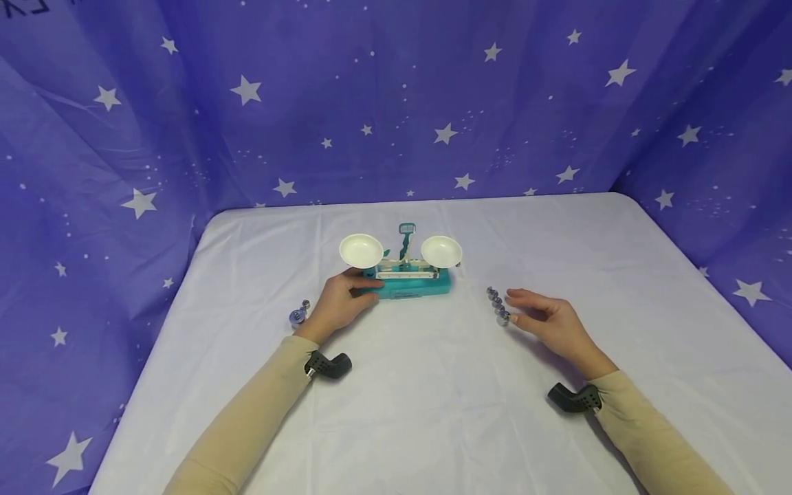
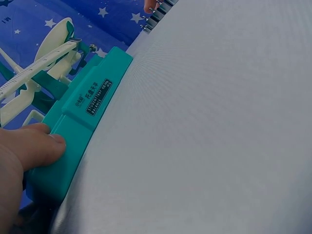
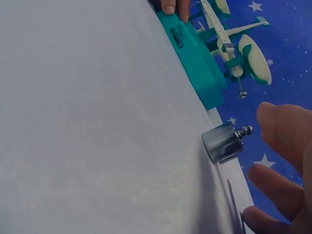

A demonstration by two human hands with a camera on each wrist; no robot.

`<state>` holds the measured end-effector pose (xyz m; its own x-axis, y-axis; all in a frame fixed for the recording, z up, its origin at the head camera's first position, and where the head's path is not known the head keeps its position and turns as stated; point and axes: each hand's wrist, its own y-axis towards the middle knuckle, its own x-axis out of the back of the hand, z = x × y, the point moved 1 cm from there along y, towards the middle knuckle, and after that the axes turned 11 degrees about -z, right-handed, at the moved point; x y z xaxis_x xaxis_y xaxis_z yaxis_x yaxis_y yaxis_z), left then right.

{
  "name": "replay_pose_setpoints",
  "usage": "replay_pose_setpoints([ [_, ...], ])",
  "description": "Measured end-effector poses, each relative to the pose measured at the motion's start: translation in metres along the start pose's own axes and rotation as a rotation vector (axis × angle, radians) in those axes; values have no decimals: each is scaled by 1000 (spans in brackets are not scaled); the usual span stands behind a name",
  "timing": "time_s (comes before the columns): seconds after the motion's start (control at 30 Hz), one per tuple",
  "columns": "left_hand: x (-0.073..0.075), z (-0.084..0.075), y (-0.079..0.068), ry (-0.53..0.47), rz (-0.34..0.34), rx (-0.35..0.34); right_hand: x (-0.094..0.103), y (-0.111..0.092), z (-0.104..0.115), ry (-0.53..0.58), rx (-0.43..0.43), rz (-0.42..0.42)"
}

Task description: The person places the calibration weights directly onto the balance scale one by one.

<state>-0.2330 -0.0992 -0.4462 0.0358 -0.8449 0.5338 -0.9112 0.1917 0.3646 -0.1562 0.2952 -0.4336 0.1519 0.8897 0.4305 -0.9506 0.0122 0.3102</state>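
Note:
A teal tray balance (image 1: 408, 285) with two white pans stands in the middle of the table. My left hand (image 1: 339, 302) grips the left end of its base, and in the left wrist view the thumb (image 2: 46, 148) lies on the teal front. To the right, several shiny metal weights (image 1: 498, 304) stand in a slanting row. My right hand (image 1: 551, 323) is beside that row with its fingers apart and holding nothing. In the right wrist view the nearest weight (image 3: 222, 143), with a small knob on top, stands just off the fingertips.
More metal weights (image 1: 298, 316) stand on the table just left of my left wrist. A white cloth (image 1: 408, 412) covers the table. Purple curtains with stars (image 1: 402, 103) hang behind and at both sides. Dark wrist mounts (image 1: 575, 399) are on both sleeves.

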Motion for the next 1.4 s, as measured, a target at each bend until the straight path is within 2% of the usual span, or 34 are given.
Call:
replay_pose_setpoints([
  [0.27,-1,0,1,-11,6,23,-4,-1,-4,-22,55,-28],
  [0.5,-2,-1,1,-18,5,27,-5,-3,-3,-69,61,-41],
  [0.8,-1,-1,1,-8,11,36,-8,-3,-4,-121,130,-54],
  [1.4,-1,0,1,-11,0,29,-12,-4,-5,-159,112,-80],
])
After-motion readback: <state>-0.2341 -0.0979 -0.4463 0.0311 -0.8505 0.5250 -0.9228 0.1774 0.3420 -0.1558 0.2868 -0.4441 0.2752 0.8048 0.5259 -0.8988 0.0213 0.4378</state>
